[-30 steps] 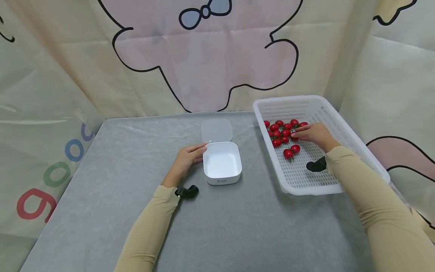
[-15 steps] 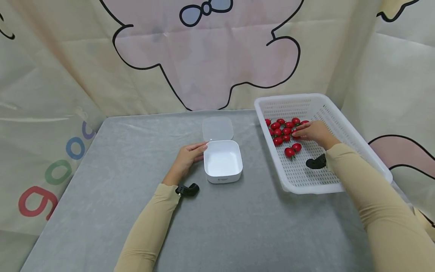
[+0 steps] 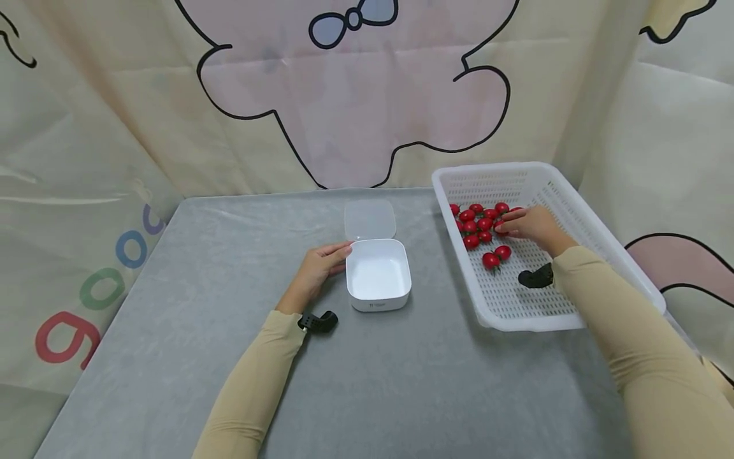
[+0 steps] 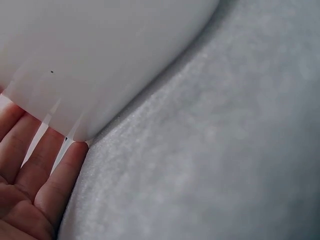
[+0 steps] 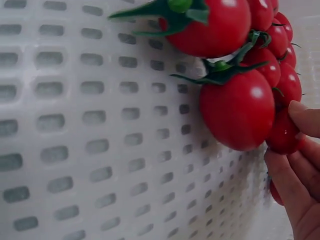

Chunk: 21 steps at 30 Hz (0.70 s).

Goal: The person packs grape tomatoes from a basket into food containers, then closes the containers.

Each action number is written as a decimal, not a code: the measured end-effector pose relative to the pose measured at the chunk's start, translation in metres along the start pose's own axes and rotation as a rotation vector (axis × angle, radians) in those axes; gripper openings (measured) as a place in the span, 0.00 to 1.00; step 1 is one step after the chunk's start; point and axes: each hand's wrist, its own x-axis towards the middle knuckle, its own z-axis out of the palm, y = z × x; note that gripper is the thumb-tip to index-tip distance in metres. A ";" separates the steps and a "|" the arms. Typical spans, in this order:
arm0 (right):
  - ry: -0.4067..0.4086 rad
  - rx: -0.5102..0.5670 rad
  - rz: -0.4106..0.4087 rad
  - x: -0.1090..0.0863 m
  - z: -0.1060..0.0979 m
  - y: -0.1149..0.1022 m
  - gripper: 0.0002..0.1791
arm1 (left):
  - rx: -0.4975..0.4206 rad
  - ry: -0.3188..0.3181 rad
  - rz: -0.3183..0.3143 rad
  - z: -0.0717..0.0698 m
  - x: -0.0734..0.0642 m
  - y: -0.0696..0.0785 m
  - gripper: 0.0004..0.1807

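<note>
One cherry tomato (image 5: 286, 137) sits pinched between thumb and fingers of the right hand (image 3: 536, 228), among other cherry tomatoes (image 3: 469, 227) inside the white perforated plastic basket (image 3: 507, 298), while the left hand (image 3: 315, 269) rests straight, slightly spread fingers against the left side of the white square box (image 3: 367, 299), just before a translucent lid (image 3: 369, 218).

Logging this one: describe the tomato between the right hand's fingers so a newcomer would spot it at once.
On the right of the grey table stands a big white basket. In its far left part lie clustered red tomatoes, the right hand at their right side. The target tomato is the one pinched by that hand's thumb and fingers; its neighbours lie unheld.
</note>
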 end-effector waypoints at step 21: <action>0.044 0.099 -0.078 -0.008 -0.004 -0.017 0.36 | -0.026 -0.007 0.001 -0.001 0.001 -0.002 0.22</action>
